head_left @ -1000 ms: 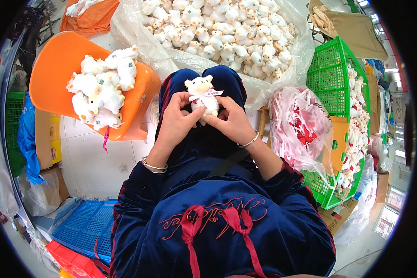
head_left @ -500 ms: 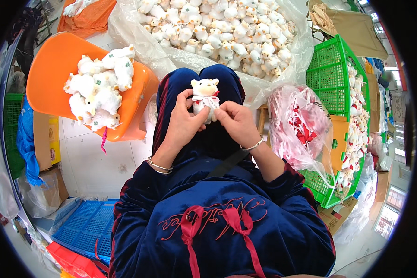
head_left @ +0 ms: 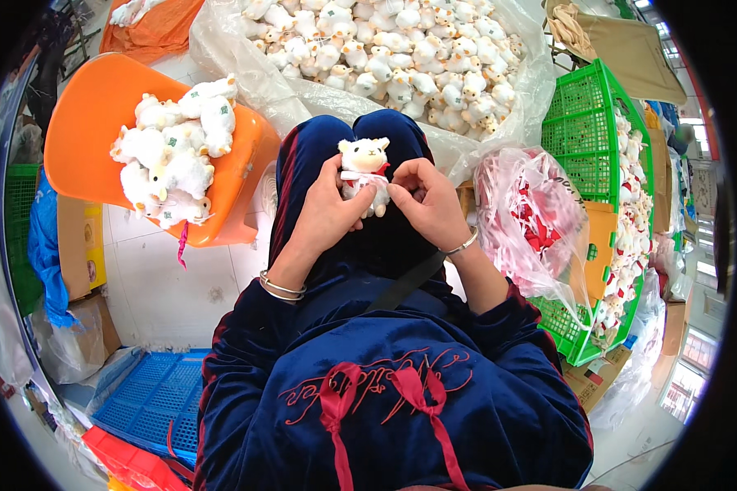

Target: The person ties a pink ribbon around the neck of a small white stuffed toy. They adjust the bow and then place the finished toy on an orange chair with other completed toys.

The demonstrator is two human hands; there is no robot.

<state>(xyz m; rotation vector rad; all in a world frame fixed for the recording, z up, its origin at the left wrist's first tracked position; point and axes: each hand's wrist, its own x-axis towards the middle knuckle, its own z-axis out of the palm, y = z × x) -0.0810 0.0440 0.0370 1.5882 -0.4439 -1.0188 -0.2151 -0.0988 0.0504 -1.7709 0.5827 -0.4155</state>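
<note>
A small white plush lamb (head_left: 365, 155) is held upright over my knees, its head toward the far side. My left hand (head_left: 327, 209) is closed round its body, with the thumb across the front. A pale ribbon (head_left: 363, 177) and a bit of red lie at the toy's neck. To the toy's right, my right hand (head_left: 424, 204) is closed in a pinch, thumb and forefinger at the ribbon's end. Its other fingers are curled and partly hidden.
An orange chair (head_left: 250, 164) at the left bears several white plush toys (head_left: 172, 155). Beyond my knees lies a big clear plastic sheet (head_left: 295, 106) full of plush toys. At right are a bag of pink and red ribbons (head_left: 528, 221) and a green crate (head_left: 577, 135) of dressed toys.
My right hand has shifted slightly right, away from the toy's body, drawing the ribbon sideways. The left hand still holds the plush lamb in nearly the same place.
</note>
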